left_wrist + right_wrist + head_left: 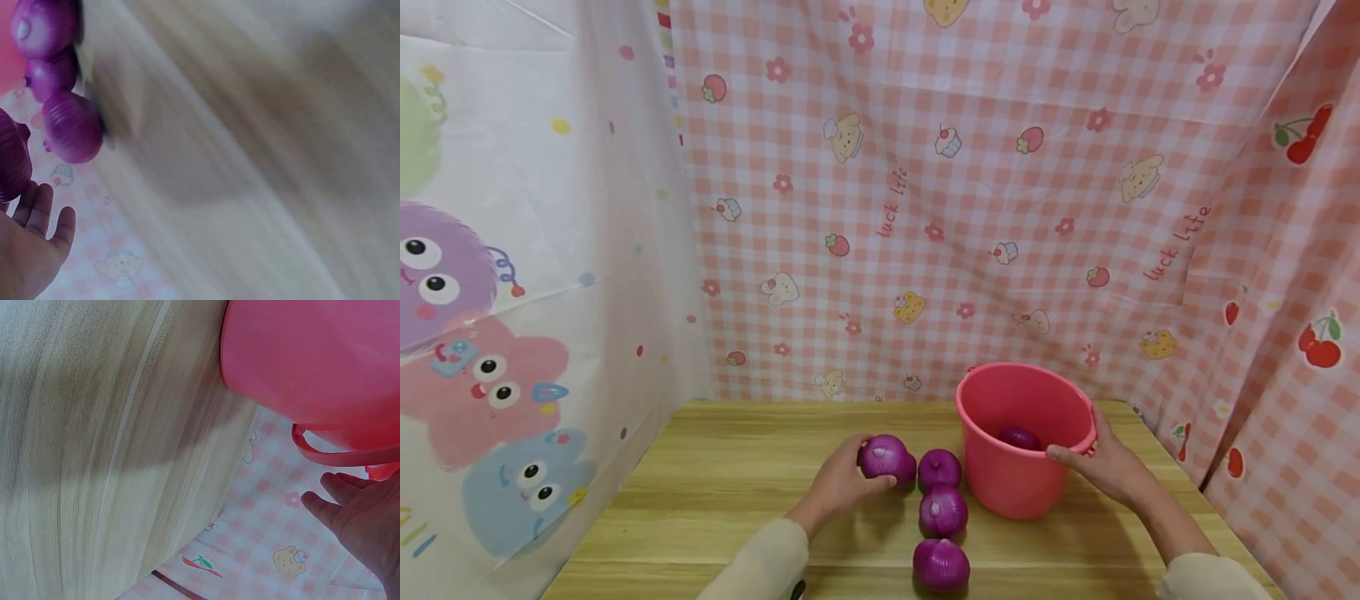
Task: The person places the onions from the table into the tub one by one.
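Note:
My left hand [842,483] holds a purple onion [883,458] between thumb and fingers; in the left wrist view that onion [11,159] shows only at the frame's edge. Another onion peeks out just behind it, mostly hidden. To its right, three onions stand in a line toward me: the far one [940,471], the middle one [943,512] and the near one [942,565]. My right hand [1112,462] grips the rim of a pink bucket [1015,487], thumb on the near edge. Inside lies a purple onion [1020,437]; the bucket's bottom is hidden.
The wooden table [715,492] carries everything. A pink checked curtain [887,208] hangs behind and on the right, and a white cartoon curtain [587,250] hangs on the left. The bucket's handle [337,457] hangs on its outer side near my right fingers.

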`<state>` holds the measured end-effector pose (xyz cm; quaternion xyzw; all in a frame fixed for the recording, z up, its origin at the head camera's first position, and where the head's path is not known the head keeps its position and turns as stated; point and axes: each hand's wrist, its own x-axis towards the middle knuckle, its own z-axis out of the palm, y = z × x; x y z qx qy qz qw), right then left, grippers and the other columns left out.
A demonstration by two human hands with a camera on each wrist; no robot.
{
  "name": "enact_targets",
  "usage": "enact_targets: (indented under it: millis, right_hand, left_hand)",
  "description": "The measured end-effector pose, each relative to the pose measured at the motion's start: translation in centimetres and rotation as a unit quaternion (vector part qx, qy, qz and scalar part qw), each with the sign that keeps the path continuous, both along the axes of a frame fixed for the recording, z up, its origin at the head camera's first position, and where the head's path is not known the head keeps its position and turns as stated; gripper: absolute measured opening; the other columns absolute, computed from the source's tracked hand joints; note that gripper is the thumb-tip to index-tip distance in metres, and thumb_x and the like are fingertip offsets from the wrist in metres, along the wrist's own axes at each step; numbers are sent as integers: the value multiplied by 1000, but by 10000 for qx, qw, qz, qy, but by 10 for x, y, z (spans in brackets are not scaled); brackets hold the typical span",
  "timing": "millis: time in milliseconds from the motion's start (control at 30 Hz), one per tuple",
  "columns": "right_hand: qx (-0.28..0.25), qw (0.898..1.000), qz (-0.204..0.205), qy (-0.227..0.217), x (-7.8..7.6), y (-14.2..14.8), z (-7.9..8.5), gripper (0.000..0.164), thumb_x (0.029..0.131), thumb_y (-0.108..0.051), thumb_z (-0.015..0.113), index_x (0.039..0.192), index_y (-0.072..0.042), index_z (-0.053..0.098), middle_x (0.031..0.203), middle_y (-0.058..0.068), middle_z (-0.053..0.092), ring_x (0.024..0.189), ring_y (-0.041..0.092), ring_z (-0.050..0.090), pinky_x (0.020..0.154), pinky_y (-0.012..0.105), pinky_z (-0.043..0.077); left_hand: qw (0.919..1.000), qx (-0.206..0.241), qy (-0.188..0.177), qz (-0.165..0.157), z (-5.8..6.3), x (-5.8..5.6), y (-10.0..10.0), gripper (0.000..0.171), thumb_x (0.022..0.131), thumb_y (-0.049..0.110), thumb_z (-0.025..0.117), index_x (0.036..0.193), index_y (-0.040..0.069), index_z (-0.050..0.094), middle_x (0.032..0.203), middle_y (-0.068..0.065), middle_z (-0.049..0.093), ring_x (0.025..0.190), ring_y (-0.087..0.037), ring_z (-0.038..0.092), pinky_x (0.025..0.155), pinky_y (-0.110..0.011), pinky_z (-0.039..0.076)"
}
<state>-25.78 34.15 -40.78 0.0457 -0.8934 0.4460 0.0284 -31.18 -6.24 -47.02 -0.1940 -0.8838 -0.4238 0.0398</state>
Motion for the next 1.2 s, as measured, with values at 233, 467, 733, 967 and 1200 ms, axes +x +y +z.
enact_targets:
  millis: [233, 467, 733, 967, 1200]
  right_hand:
    - [-39, 10000, 5, -24, 0, 0, 0, 105, 92, -45, 68, 157, -11, -6, 155, 28, 24, 134, 47, 34, 101, 61, 42]
    - [-38, 10000, -10, -71, 0, 1, 0, 105, 92, -46, 67, 158, -11, -7, 155, 28, 23, 134, 48, 33, 101, 62, 41]
    - [-67, 10000, 37, 39, -1, 1, -1, 103, 93, -44, 67, 158, -10, -6, 155, 28, 24, 134, 47, 34, 102, 63, 39]
    - [-54, 10000, 25, -15, 0, 1, -1, 103, 93, -45, 67, 158, -10, -6, 155, 29, 23, 135, 48, 33, 102, 64, 39]
    - [11, 10000, 16, -93, 0, 1, 0, 104, 93, -47, 66, 157, -8, -7, 155, 30, 22, 136, 49, 32, 102, 65, 37]
  left_hand:
    - [9999, 132, -2, 5, 20, -6, 5, 74, 79, 39, 82, 136, 4, 51, 129, -16, 58, 114, -31, 59, 92, -47, 52]
    - [9998, 174, -25, -72, 40, -10, 13, 76, 81, 42, 80, 141, 7, 49, 131, -13, 58, 114, -28, 60, 92, -45, 52]
    - [9998, 122, 57, -150, 64, -14, 27, 71, 82, 46, 78, 139, 14, 50, 127, -8, 59, 110, -24, 61, 90, -43, 54]
    - [9998, 14, 88, -157, 82, -17, 42, 75, 83, 50, 77, 141, 13, 49, 128, -8, 59, 111, -24, 61, 90, -43, 54]
    - [9997, 90, 94, -219, 97, -18, 60, 73, 82, 51, 77, 140, 16, 51, 126, -5, 60, 108, -21, 62, 87, -38, 55]
